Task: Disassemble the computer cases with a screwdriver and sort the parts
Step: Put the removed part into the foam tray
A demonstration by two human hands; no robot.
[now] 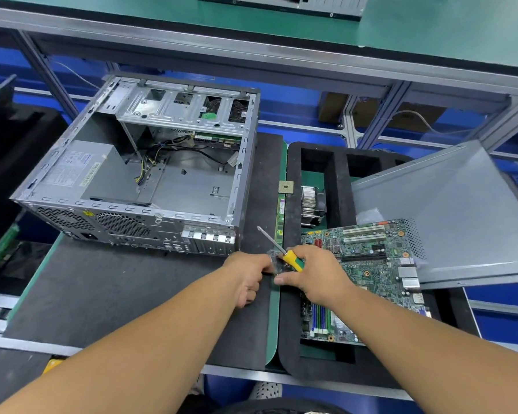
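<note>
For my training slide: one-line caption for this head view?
Right hand grips a screwdriver; left hand pinches a clear bag between open computer case and motherboard.

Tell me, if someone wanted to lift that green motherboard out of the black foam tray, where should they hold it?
Probably by its bare long edges, fingers coming from above on both sides. The motherboard lies tilted in the foam tray, its face crowded with slots and chips, so the thin rim looks the safest grip. The grey side panel crowds its far right corner, so start at the near end.
</note>
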